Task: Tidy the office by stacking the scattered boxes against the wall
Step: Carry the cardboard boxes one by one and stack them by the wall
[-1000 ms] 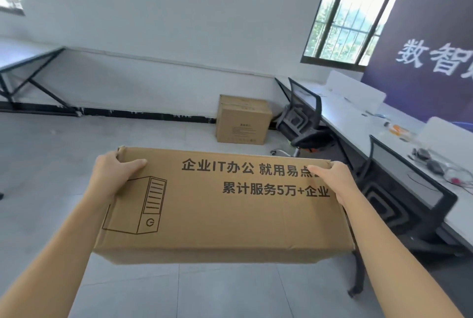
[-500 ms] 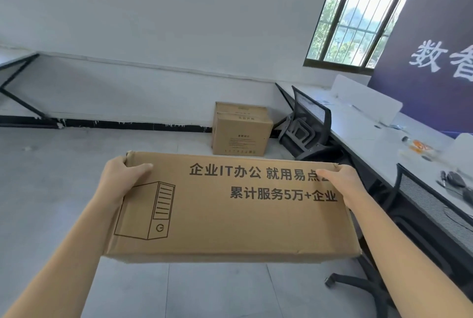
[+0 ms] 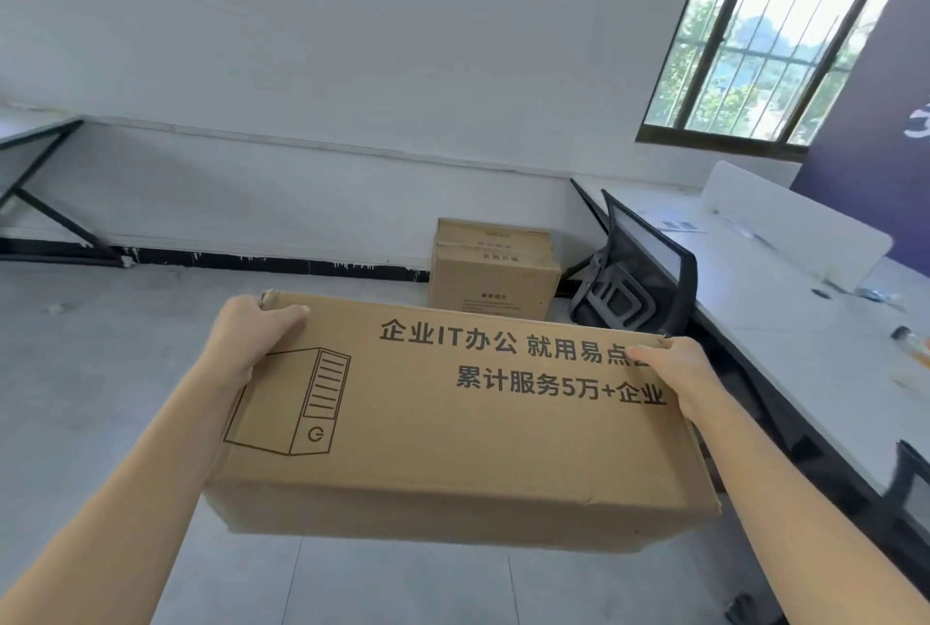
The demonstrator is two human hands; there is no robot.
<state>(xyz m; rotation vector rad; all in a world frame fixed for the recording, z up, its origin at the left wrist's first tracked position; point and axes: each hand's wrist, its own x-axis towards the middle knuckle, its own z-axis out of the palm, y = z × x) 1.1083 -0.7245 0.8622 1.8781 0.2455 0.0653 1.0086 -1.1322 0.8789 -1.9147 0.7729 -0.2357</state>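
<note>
Left hand (image 3: 251, 337) and right hand (image 3: 682, 375) each grip 1 far top corner of the printed box (image 3: 453, 423), thumbs on top, carried off the floor. 2 stacked boxes (image 3: 495, 272) sit vs the wall (image 3: 352, 71), w/ a chair (image 3: 639, 282) just beside.

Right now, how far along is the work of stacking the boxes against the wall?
Done: what looks like two stacked boxes sit against the wall. In hand: the left hand and right hand grip the ends of a long printed box, held in the air short of that stack. Left: carry it over and set it there. No other loose boxes are in view.
</note>
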